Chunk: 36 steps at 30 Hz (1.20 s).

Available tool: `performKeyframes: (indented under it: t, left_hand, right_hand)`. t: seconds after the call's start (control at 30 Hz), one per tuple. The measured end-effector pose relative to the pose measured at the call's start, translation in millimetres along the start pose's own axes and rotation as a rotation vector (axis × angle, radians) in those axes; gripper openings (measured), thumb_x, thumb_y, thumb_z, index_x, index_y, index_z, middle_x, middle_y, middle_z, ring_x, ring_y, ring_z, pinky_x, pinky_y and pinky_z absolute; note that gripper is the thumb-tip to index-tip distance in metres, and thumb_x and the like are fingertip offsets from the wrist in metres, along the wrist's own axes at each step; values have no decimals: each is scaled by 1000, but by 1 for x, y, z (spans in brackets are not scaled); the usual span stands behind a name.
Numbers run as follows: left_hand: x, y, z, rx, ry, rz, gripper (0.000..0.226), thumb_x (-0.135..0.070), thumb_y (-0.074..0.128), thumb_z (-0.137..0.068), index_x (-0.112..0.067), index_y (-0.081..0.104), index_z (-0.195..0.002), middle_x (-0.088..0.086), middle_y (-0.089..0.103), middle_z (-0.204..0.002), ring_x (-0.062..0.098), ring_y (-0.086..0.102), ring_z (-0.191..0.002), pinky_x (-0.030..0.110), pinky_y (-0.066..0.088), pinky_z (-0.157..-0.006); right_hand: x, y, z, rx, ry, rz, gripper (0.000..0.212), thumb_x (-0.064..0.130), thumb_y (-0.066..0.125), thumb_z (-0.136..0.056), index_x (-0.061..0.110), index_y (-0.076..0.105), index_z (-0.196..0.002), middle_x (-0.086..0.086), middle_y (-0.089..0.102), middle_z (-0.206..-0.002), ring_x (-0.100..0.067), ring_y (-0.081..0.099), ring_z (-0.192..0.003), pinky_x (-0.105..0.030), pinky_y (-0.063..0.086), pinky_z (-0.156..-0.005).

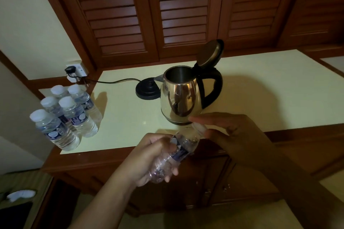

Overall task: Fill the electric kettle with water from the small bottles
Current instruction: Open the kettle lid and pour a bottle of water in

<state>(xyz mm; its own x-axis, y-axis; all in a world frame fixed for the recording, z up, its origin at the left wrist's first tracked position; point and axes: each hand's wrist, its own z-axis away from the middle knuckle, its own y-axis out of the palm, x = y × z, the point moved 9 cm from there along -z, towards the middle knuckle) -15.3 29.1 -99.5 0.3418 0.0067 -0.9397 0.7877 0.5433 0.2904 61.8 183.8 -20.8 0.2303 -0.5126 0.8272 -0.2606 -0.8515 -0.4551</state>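
- Kettle point(181, 98), near the front edge of the countertop point(260, 89): polished metal, mirror-bright outside, duller steel inside.
- Its handle point(216, 83): black plastic with a soft sheen.
- Base point(147, 89), just behind the kettle: black plastic, glossy.
- Five bottles point(74, 115) at the left edge: clear smooth plastic, white matt caps, printed labels.
- Held bottle point(178, 150) over the front edge: thin clear plastic, crinkled.
- Countertop: pale, smooth, faintly glossy.
- Louvred doors point(182, 9) and cabinet point(242, 178): reddish varnished wood.

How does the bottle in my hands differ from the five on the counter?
The held bottle is tilted, neck toward the kettle; the five bottles stand upright. The left hand grips the held bottle and the right hand pinches its cap; nobody touches the five. All share clear plastic, dark labels.
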Motion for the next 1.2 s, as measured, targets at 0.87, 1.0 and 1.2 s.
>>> performKeyframes:
  t: [0.87,1.0,1.2]
  left_hand:
    - [-45,66,-50,-302,504,-766,47,-39,82,-89,-55,59,-126,-30,68,-123,-8,66,-113,13,55,-90]
    - [-26,97,-92,-14,420,-736,54,-22,72,-101,-48,49,-142,-33,61,-136,-8,59,-126,15,51,-100]
    - [-12,127,-155,-6,331,-742,57,-29,73,-99,-52,49,-146,-29,69,-131,-10,64,-121,21,51,-106]
  right_hand:
    - [-29,-56,-9,-296,241,236,37,61,47,-96,32,50,-73,20,57,-68,0,55,-61,-15,41,-58]
    - [-48,-96,0,-358,231,151,30,53,48,-97,32,67,-109,17,62,-108,3,58,-100,-11,47,-79]
    - [-88,-164,10,-486,226,1,38,43,52,-99,33,61,-134,18,64,-126,7,59,-113,-8,52,-78]
